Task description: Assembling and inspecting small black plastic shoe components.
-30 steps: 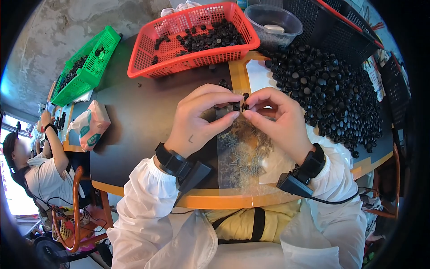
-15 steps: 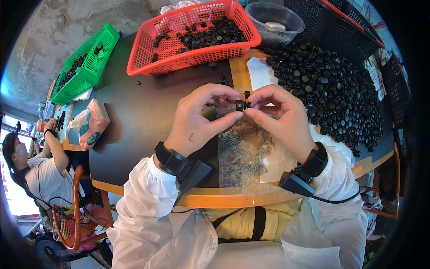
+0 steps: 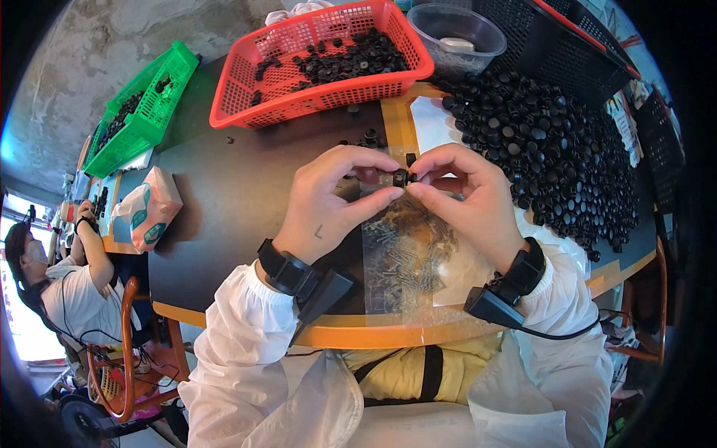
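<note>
Between the fingertips of both hands is a small black plastic part, held over the table's middle. My left hand pinches it from the left with thumb and fingers. From the right, my right hand closes thumb and index finger on its other end; whether this end is a separate piece I cannot tell. Below the hands, several small metal springs lie scattered on a clear plastic sheet. A few loose black parts rest on the table just beyond my left hand.
A large heap of round black caps covers the right side. Behind stand a red basket of black parts, a clear tub and a black crate. To the left are a green basket, a tissue pack and a seated person.
Both hands stay nearly where they were, still pinching the black part. My view has shifted very slightly.
</note>
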